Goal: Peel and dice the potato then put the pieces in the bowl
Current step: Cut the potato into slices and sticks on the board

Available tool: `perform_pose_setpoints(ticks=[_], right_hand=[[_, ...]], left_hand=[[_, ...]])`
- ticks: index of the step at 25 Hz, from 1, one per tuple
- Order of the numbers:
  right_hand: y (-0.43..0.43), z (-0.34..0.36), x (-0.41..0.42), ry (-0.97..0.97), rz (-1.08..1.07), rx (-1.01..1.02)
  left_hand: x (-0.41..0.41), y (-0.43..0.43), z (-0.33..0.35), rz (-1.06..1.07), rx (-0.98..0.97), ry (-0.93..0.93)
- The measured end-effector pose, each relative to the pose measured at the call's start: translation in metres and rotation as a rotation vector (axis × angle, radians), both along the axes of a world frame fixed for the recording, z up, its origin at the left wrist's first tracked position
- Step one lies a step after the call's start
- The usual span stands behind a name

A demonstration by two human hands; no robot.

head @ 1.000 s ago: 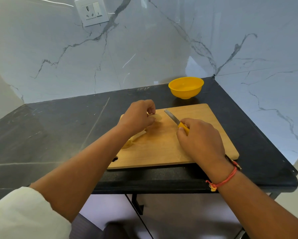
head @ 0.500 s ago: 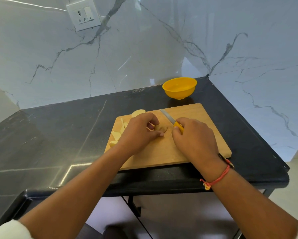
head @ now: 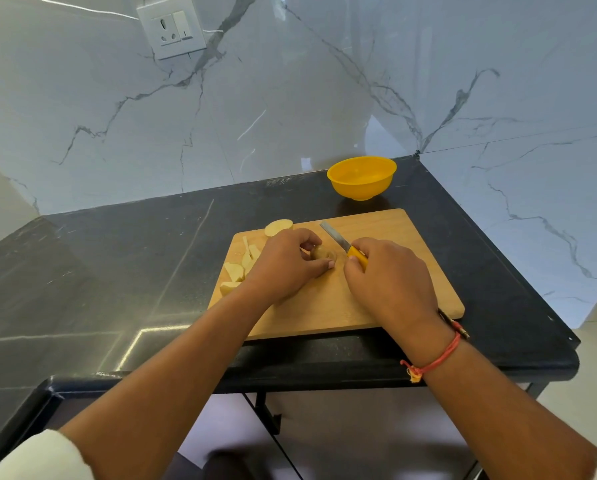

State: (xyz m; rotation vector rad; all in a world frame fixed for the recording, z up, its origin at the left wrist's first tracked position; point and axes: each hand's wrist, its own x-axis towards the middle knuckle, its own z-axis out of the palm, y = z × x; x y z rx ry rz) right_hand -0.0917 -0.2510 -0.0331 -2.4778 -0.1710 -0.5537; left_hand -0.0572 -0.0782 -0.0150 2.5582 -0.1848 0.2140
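Observation:
A wooden cutting board (head: 387,306) lies on the black counter. My left hand (head: 285,266) pinches a small potato piece (head: 323,252) on the board's middle. My right hand (head: 390,282) grips a knife (head: 338,239) by its yellow handle, the blade pointing up and left, just right of the piece. Several pale cut potato pieces (head: 236,271) lie at the board's left edge, partly hidden by my left hand. A round potato slice (head: 278,226) rests at the board's far left corner. The yellow bowl (head: 361,178) stands behind the board and looks empty.
The black counter (head: 117,271) ends in a front edge just below the board and a right edge near the wall. Marble walls close the back and right. A wall socket (head: 172,27) sits high up on the left.
My left hand moved from the board's left part to its middle with a small potato piece, uncovering the cut pieces at the left. The right hand kept the knife close by.

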Motion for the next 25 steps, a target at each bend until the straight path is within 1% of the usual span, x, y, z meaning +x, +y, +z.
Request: perform_pose_setpoints(ticks=[4, 8, 11, 16, 19, 22, 25], right_hand=[[0.0004, -0.0001, 0.0004, 0.007, -0.005, -0.003], [-0.0001, 0.0002, -0.0003, 0.006, 0.001, 0.008], [-0.0006, 0.0005, -0.0011, 0.006, 0.008, 0.018], [-0.0012, 0.0020, -0.0017, 0.015, 0.015, 0.017], [-0.0008, 0.0025, -0.0020, 0.021, 0.002, 0.017], [0.0001, 0.0017, -0.0005, 0.023, -0.016, 0.013], [0.0004, -0.0003, 0.0016, 0.018, -0.023, 0.023]], left_hand=[[-0.0039, -0.0006, -0.0036, 0.020, -0.048, -0.022], [-0.0081, -0.0036, -0.0057, 0.058, -0.099, -0.134], [-0.0079, -0.0038, -0.0038, 0.079, -0.108, -0.172], [-0.0051, -0.0043, 0.0012, 0.071, -0.079, -0.167], [-0.0017, -0.0042, 0.0009, 0.047, -0.078, -0.130], [-0.0006, -0.0026, -0.0007, 0.025, -0.108, -0.074], [-0.0014, -0.0002, -0.0022, 0.005, -0.158, -0.104]])
